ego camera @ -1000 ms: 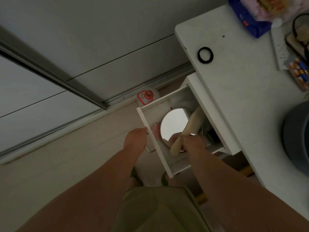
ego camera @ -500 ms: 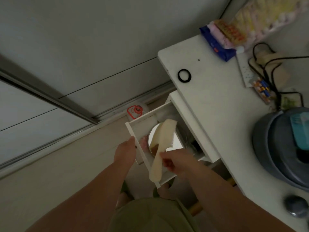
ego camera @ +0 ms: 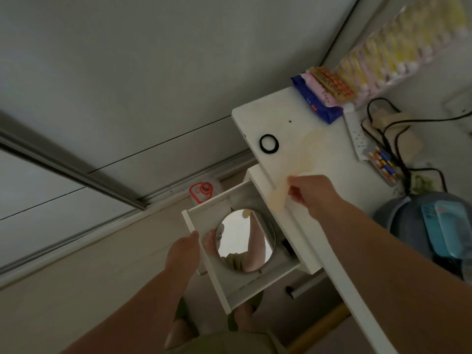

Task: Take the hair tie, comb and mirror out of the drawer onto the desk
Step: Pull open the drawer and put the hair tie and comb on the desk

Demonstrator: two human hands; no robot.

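Note:
The white drawer (ego camera: 204, 241) stands pulled out from under the white desk (ego camera: 329, 180). A round mirror (ego camera: 245, 240) lies flat inside it. My left hand (ego camera: 182, 254) grips the drawer's front edge. My right hand (ego camera: 310, 192) holds a cream comb (ego camera: 301, 159) by its handle; the comb is blurred and hangs over the desk's left part, its toothed end pointing toward the back. A black hair tie (ego camera: 269, 143) rests on the desk near the left corner.
At the desk's back lie blue and pink packets (ego camera: 319, 98), a white power strip (ego camera: 356, 135) with black cables, and batteries (ego camera: 383, 162). A grey-blue bin (ego camera: 429, 226) sits at the right. A white-and-red object (ego camera: 203, 191) is on the floor by the wall.
My right hand has lifted the comb out of the drawer and carried it up and right over the desk. The mirror now lies uncovered. My left hand has stayed on the drawer front.

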